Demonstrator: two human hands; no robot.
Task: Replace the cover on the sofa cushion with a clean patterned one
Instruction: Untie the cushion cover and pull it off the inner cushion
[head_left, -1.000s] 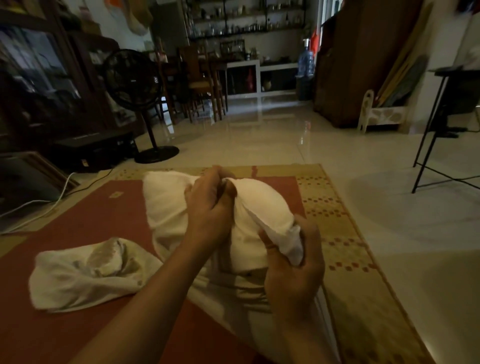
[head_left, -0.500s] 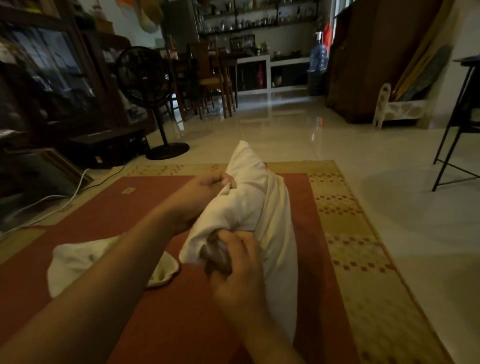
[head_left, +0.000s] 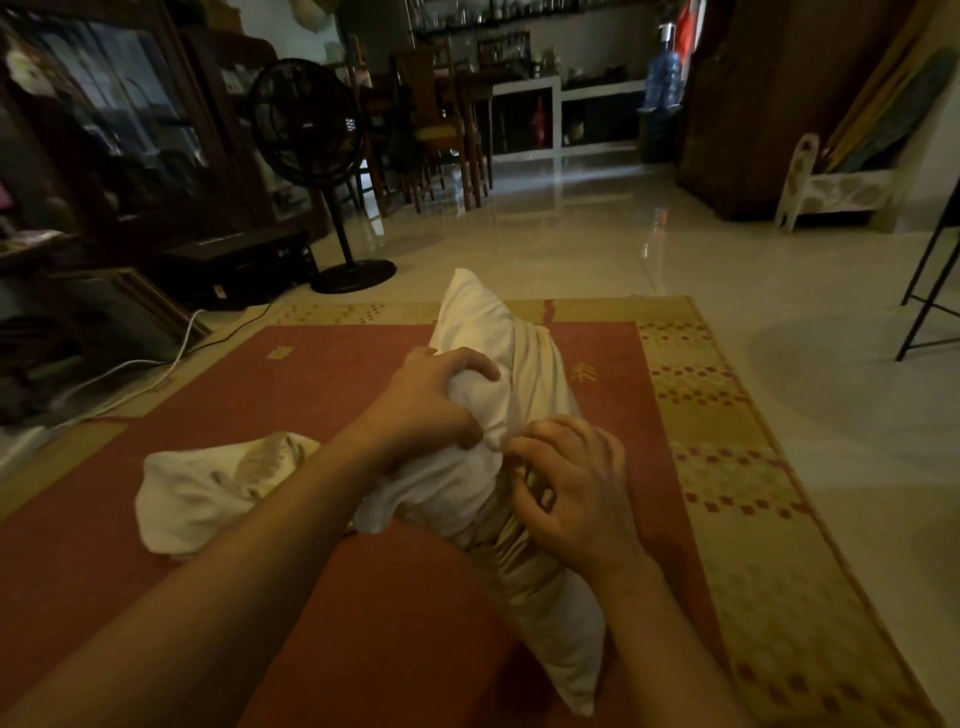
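A white sofa cushion (head_left: 483, 317) lies lengthwise on the red rug, its far corner pointing up. A cream cover (head_left: 524, 577) is bunched around its near half, and white cloth is gathered at the middle. My left hand (head_left: 431, 402) grips a fold of that white cloth on the cushion's left side. My right hand (head_left: 576, 483) has curled fingers pinching the bunched cover edge just right of the left hand. A second crumpled cream cover (head_left: 208, 491) with faint brownish print lies on the rug to the left, partly behind my left forearm.
The red rug (head_left: 322, 379) with a yellow patterned border lies on a glossy tiled floor. A black standing fan (head_left: 306, 124) and a dark cabinet are at the left, with white cables (head_left: 156, 371) beside the rug. Black metal table legs (head_left: 930, 291) stand at the right.
The cushion has tipped lower and lies flatter. My right hand moved up from the lower fold to the bunched cover beside my left hand. The view shifted slightly left.
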